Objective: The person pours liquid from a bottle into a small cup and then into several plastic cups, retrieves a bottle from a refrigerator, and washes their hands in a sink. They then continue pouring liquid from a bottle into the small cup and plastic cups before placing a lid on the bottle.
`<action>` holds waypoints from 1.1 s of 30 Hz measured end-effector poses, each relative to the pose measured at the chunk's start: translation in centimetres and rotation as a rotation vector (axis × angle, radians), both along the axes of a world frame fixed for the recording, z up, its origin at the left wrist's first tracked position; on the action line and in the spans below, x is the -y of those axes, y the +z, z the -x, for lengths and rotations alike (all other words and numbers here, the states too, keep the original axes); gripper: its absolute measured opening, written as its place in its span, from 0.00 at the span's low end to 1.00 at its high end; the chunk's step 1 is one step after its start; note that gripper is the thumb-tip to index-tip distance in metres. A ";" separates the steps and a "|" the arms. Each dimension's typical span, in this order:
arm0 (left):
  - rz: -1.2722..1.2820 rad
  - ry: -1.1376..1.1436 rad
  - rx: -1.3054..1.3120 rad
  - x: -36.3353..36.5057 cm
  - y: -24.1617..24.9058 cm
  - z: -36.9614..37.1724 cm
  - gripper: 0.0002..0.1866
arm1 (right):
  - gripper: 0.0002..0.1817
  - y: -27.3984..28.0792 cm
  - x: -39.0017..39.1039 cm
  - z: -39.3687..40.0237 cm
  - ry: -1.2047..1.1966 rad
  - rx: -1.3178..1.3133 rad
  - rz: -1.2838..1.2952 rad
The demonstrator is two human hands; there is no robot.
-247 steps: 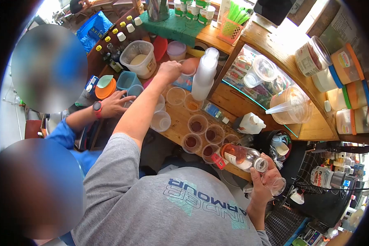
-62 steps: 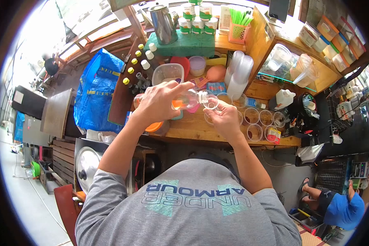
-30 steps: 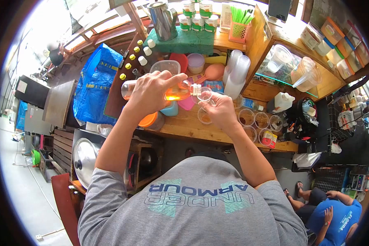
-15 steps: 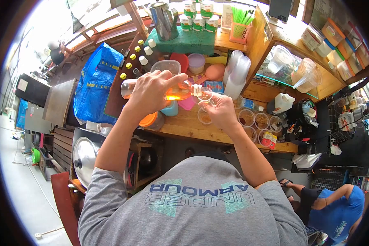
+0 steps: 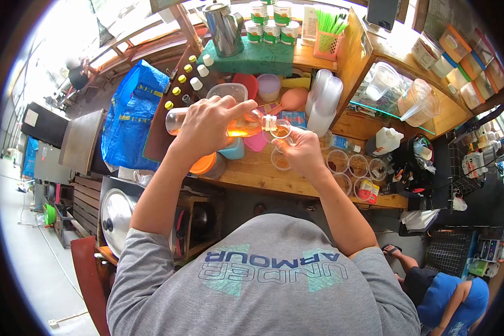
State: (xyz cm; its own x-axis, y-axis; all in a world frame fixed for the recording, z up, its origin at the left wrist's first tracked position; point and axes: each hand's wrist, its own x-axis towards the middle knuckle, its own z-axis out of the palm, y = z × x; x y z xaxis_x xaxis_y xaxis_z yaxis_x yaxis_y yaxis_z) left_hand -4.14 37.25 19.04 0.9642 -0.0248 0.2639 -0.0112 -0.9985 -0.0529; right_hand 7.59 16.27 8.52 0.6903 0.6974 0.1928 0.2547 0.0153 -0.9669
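My left hand [image 5: 210, 123] wraps round a clear bottle [image 5: 245, 124] of orange liquid, tipped nearly level with its neck to the right. The bottle's mouth meets the rim of a small clear measuring cup [image 5: 281, 130], in which some orange liquid shows. My right hand [image 5: 303, 150] pinches that cup between thumb and fingers. Just below the small cup, a clear plastic cup [image 5: 281, 159] stands on the wooden counter [image 5: 252, 178]. Further right are several more clear cups [image 5: 357, 166] and a red packet [image 5: 368, 191].
Capped bottles [image 5: 196, 84], stacked cups [image 5: 325, 101], a metal pitcher [image 5: 223, 33] and cans [image 5: 271, 31] stand behind my hands. An orange-lidded jar [image 5: 204, 163] is near my left forearm. A person in blue [image 5: 445, 299] is at lower right.
More orange liquid shows in the small cup. My hands have hardly moved. The person in blue at lower right has shifted lower and bent over.
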 end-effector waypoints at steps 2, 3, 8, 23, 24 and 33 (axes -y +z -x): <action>-0.002 0.001 -0.004 0.1 0.1 0.0 0.38 | 0.18 0.0 0.0 0.0 0.007 -0.029 -0.009; 0.000 -0.001 0.001 0.1 0.1 0.0 0.38 | 0.17 -0.2 0.0 -0.1 0.005 -0.031 0.010; 0.009 -0.005 0.002 0.1 0.3 0.0 0.38 | 0.16 -0.8 -0.3 -0.2 -0.008 -0.018 0.011; 0.054 0.015 0.005 -0.2 -0.6 0.5 0.37 | 0.14 -0.9 -0.8 -0.1 0.031 -0.031 0.009; 0.074 0.018 0.006 -0.3 -0.8 0.6 0.36 | 0.14 -1.1 -0.9 -0.1 0.036 -0.039 -0.002; 0.362 0.072 -0.024 -0.5 -3.6 1.2 0.40 | 0.13 -2.6 -1.6 0.0 0.061 -0.169 -0.057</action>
